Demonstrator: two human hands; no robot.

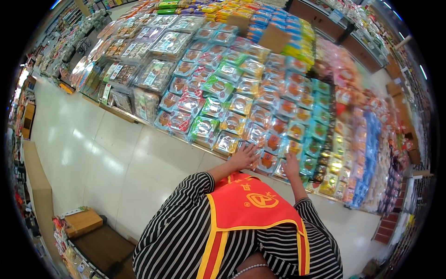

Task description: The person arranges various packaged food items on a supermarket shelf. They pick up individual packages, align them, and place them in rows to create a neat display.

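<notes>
Rows of clear-windowed snack packets [237,122] lie before me on a low display stand. My left hand [245,157] rests palm down with its fingers spread on packets at the front edge. To the right, my right hand [292,166] is at the front row, by a blue-edged packet with orange contents [268,161]. A packet with a yellow label [293,147] lies just beyond its fingertips. The right hand's fingers are partly hidden, so its grip does not show.
Clear plastic trays of food [153,75] are stacked to the left. Brown cardboard pieces [274,38] lie farther back. A dark openwork divider [324,158] runs along the right of the teal packets [315,148]. Behind me at lower left is a low display with a wooden box [83,222].
</notes>
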